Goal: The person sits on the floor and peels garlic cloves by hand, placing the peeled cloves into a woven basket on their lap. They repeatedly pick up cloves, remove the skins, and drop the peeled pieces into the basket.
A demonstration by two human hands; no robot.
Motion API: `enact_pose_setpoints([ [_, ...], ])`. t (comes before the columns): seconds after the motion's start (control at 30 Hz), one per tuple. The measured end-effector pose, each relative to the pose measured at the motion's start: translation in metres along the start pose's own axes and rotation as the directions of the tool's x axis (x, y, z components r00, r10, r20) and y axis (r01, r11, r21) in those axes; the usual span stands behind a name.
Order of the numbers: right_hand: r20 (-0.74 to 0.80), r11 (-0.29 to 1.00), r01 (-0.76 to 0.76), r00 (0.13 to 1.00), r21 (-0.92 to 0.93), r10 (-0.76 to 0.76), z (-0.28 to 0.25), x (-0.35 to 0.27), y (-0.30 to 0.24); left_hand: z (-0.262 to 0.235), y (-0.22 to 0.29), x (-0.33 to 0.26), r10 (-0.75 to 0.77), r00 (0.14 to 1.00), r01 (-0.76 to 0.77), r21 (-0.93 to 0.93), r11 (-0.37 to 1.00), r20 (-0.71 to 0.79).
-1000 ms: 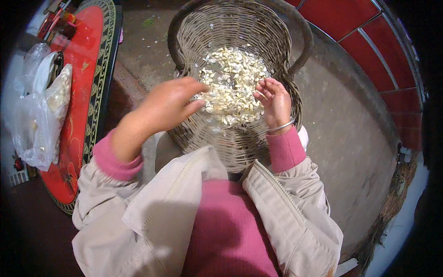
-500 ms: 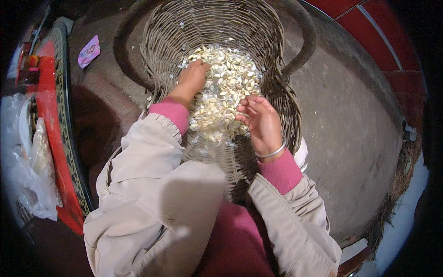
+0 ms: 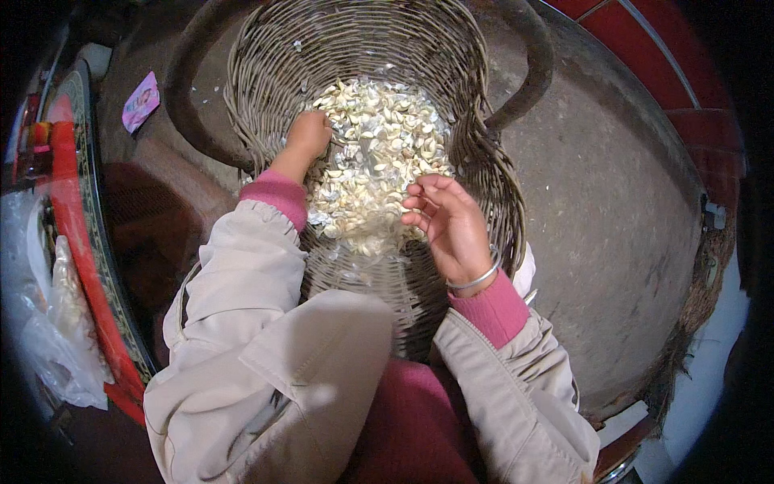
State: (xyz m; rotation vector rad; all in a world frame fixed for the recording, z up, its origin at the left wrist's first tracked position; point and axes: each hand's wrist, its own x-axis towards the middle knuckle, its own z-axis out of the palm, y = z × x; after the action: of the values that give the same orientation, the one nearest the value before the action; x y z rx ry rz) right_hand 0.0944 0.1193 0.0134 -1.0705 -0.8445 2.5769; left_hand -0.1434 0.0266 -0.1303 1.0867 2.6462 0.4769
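Observation:
A wicker basket (image 3: 266, 73) stands before me, its bottom spread with pale garlic cloves (image 3: 411, 141) and bits of papery skin. Over the left edge of the cloves, my left hand (image 3: 309, 135) is closed, its fingertips turned down and away; what they hold, if anything, is hidden. My right hand (image 3: 453, 230), with a silver bangle on the wrist, hovers just above the right side of the cloves. Its fingers are curled and the thumb lies near the index fingertip. Anything pinched there is too small to make out.
Curved dark handles (image 3: 536, 73) arch out on both sides of the basket. At left is a red and black table edge (image 3: 89, 234) with clear plastic bags (image 3: 68, 323). A pink wrapper (image 3: 141, 102) lies on the grey floor (image 3: 605, 210). My knee (image 3: 339, 339) is at the basket's near end.
My left hand has shifted left and slightly down, from over the cloves toward the basket's left wall. The right hand has barely moved. The view has turned a little.

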Motion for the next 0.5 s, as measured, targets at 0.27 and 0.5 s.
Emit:
enact_pose_setpoints([
  [0.27,-0.069,0.997,0.073,0.995,-0.038,-0.075,-0.001,0.001,0.001,-0.053,0.033,-0.011,-0.218,0.894,0.448,-0.754,0.481,0.392],
  [0.5,0.071,0.973,-0.202,0.978,0.113,0.195,-0.003,0.001,0.002,-0.086,0.094,-0.033,0.479,0.740,0.289,-0.867,0.407,0.472],
])
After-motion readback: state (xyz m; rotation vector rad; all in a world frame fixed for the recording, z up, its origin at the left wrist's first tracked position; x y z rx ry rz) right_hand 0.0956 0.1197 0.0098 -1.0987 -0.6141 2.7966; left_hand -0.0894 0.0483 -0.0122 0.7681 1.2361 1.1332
